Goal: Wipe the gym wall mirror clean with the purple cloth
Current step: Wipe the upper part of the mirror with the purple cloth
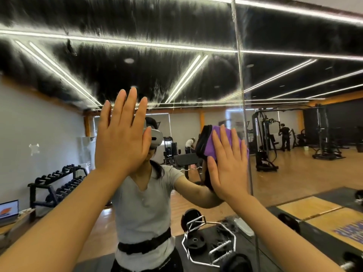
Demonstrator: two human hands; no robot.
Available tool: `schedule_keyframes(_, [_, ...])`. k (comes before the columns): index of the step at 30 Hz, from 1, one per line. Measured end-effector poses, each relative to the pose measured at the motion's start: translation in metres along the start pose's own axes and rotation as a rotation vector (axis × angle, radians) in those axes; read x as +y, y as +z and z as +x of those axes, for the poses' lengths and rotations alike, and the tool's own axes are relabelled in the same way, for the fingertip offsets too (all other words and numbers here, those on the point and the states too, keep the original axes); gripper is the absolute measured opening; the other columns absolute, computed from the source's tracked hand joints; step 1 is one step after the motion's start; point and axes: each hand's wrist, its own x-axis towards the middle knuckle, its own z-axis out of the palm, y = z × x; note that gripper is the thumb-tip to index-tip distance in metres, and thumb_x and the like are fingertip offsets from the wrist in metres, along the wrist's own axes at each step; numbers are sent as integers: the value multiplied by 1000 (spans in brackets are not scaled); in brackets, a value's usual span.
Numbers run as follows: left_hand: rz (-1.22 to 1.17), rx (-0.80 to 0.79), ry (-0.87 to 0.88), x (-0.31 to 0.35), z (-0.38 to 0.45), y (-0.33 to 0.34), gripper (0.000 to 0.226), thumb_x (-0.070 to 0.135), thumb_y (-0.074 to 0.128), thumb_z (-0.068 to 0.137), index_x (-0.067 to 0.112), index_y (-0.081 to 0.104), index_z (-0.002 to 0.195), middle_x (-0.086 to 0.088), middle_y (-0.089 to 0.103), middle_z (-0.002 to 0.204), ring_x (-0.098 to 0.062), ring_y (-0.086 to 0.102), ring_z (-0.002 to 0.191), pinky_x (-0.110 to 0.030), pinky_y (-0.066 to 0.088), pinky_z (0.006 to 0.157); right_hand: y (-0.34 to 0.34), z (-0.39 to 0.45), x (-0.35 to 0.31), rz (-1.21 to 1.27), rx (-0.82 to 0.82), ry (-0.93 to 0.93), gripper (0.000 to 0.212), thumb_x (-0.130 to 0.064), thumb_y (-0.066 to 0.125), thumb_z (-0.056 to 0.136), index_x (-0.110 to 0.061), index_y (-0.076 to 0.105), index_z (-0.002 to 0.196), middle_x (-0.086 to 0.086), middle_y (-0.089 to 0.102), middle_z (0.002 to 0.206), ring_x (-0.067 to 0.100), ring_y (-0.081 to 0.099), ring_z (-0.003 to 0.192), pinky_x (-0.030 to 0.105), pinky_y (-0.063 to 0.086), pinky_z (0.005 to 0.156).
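Fingers (225,142) of my right hand (228,165) are straight and spread, pressing the purple cloth (210,146) flat against the mirror (176,75). That cloth sits under the palm and fingers, its purple edge showing to the left of and above the fingertips, just left of the vertical seam (240,75) between two mirror panels. My left hand (121,134) is raised flat and open too, fingers together and pointing up, at about the same height and well to the left of the cloth; I cannot tell whether it touches the glass.

Much of the cloth is hidden behind the right hand, and its dark reflection merges with it along the left edge. Upper glass carries hazy vertical streaks that blur the reflected ceiling lights. Low in the reflection I see a dumbbell rack (57,185) at left, a hex bar with weight plates (208,244) on the floor, and a cable machine (265,140) farther right. At the left edge a laptop (8,211) is cut off.
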Motion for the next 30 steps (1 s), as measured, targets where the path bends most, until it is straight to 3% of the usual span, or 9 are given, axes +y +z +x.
schedule_keyframes(6, [-8,7,6,0,0,0,61,35,34,100,5,33,153,-20,23,162,-36,19,150,-55,17,120,-2,107,-5,18,-25,-76,60,-40,27,103,-16,27,157,5,17,166,25,3,154,46,1,124])
schedule_keyframes(10, [-8,7,7,-1,0,1,62,36,33,100,6,32,153,-19,23,162,-35,18,151,-53,15,120,0,148,-17,11,18,4,61,-40,26,101,-16,28,157,6,21,165,30,10,154,52,7,124])
schedule_keyframes(15, [-11,10,16,-1,-1,3,62,36,33,100,6,31,154,-19,22,162,-36,18,151,-54,16,120,6,111,-24,2,46,43,61,-40,26,103,-15,26,158,5,20,166,28,10,154,47,7,124])
schedule_keyframes(22, [-7,2,7,-1,0,2,61,37,29,101,7,29,154,-19,22,162,-36,18,151,-55,19,120,10,-17,-41,-14,11,60,62,-37,33,99,-14,29,156,4,21,164,26,9,155,47,5,125])
schedule_keyframes(30, [-15,-19,14,0,2,0,61,37,31,101,6,32,153,-20,25,161,-37,21,149,-54,19,119,8,7,-42,-8,-26,6,61,-39,31,101,-17,22,158,3,16,165,26,8,154,44,3,125])
